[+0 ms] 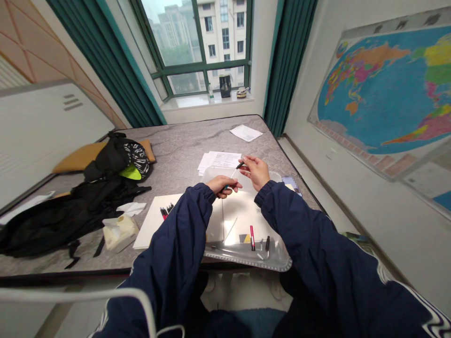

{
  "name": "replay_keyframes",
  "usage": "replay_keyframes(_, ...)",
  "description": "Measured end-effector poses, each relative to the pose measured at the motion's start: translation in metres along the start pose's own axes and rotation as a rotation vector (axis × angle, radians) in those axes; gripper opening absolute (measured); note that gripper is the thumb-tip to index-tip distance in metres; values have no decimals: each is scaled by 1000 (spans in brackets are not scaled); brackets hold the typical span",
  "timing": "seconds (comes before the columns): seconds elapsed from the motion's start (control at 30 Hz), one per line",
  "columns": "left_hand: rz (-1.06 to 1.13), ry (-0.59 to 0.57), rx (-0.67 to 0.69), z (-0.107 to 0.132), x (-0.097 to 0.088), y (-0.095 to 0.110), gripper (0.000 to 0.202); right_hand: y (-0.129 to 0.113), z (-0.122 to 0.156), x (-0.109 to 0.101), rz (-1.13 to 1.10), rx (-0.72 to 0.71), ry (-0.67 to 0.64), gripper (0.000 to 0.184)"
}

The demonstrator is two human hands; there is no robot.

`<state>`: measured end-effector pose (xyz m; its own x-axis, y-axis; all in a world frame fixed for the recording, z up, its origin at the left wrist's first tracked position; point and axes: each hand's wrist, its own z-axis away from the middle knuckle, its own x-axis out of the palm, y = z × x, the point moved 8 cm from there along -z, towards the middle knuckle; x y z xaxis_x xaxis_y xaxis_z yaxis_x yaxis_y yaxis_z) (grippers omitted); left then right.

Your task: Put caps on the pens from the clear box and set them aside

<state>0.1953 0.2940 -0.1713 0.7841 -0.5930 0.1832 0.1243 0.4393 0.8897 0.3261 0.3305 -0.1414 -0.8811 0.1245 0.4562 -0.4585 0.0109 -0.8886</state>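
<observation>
Both hands meet over a translucent plastic tray [246,265]. My right hand [257,172] pinches a short black pen part [240,165] between thumb and fingers. From it a thin whitish rod, like a pen refill [233,172], slants down towards my left hand [221,184]. The left fingers are closed around a small dark pen piece [226,187], mostly hidden by them. Lower in the tray lie a red-and-black pen [252,238], a black pen piece [268,244], several tiny parts and another thin white refill [230,230].
Several pens [164,212] lie on a cream board [148,230] at left, beside a tissue pack [120,232] and a black backpack [105,197]. Printed papers [220,159] lie behind the tray; another sheet [246,133] is farther back. A white cable [137,292] crosses the lower left.
</observation>
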Motion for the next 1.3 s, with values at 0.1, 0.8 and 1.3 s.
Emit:
replay_keyframes(0.1,-17,15,-13,1,0,0,33,-3,0,1,44,-37,-10,20)
replay_keyframes(0.8,-592,475,345,-4,-34,15,37,0,2,21,466,-243,-175,31)
replay_keyframes(1.3,-941,534,466,2,-33,28,36,-10,16,24,936,-371,-168,50)
